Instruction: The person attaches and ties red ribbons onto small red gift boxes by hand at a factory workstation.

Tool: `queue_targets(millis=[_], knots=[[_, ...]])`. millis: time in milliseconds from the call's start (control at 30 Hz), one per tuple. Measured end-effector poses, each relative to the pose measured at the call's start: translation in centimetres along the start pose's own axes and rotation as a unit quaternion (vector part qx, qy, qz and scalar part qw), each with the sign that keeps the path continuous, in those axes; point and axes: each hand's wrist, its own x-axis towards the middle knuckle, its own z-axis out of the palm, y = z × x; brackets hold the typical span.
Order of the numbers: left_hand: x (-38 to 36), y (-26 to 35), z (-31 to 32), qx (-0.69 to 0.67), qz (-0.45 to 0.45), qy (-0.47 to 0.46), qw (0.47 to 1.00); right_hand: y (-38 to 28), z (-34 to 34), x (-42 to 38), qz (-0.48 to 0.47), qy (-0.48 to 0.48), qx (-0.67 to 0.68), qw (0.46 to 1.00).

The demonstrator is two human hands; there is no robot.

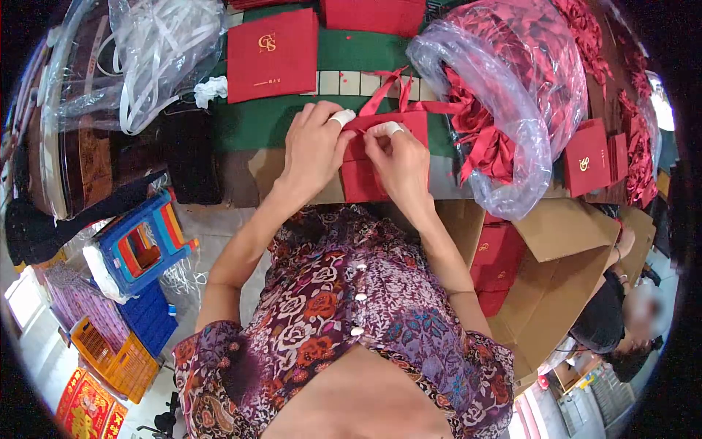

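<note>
While your left hand (316, 150) and right hand (400, 157) are pinching the red bag (376, 168), its light, creasable paper is wanting edge grips.

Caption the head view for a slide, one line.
Both hands, left hand and right hand, work a red ribbon on a red paper bag, beside a plastic bag of ribbons.

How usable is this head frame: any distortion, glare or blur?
Head view: strong fisheye bend with black corners; glare on the plastic bag and a blown-out patch at the right edge; the hands, left and right, and the red bag are sharp; a person at lower right is blurred.
</note>
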Motion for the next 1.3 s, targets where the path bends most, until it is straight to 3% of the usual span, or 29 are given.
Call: queue_targets(millis=[67,400,633,733,867,900,1000,1067,1100,1167,1233,1300], knots=[[0.0,0.4,-0.2,-0.003,0.001,0.001,1.0,-0.2,-0.4,0.2,0.039,0.004,0.061,0.997],[0.1,1.6,0.3,-0.063,-0.016,0.023,0.998,-0.8,0.1,0.2,0.071,0.05,0.056,0.995],[0.9,1.1,0.5,-0.113,-0.017,0.053,0.992,-0.2,1.3,0.4,-0.074,0.129,-0.018,0.989],[1.0,1.0,0.1,-0.134,-0.061,0.004,0.989,-1.0,-0.9,0.3,0.008,0.02,0.063,0.998],[1.0,1.4,0.0,-0.148,-0.084,-0.032,0.985,-2.6,-4.5,1.6,0.003,0.017,0.043,0.999],[0.8,1.4,0.4,-0.149,-0.068,-0.025,0.986,-1.5,-4.4,2.1,-0.061,0.03,0.026,0.997],[0.6,1.7,1.2,-0.139,-0.021,-0.008,0.99,-0.3,-5.4,3.8,-0.121,-0.002,-0.084,0.989],[0.7,2.0,1.3,-0.125,0.008,0.005,0.992,0.2,-6.1,5.1,-0.113,-0.114,-0.072,0.984],[0.7,2.2,1.2,-0.103,0.04,0.031,0.993,0.4,-6.4,5.9,-0.114,-0.113,-0.072,0.984],[0.7,2.3,1.1,-0.081,0.073,0.056,0.993,1.0,-7.0,7.2,-0.073,-0.294,-0.023,0.953],[0.6,2.3,1.1,-0.088,0.076,0.059,0.991,2.3,-6.7,8.2,-0.104,-0.313,-0.022,0.944],[0.4,1.9,1.2,-0.09,0.076,0.05,0.992,2.8,-6.6,9.1,-0.051,-0.405,0.056,0.911]])
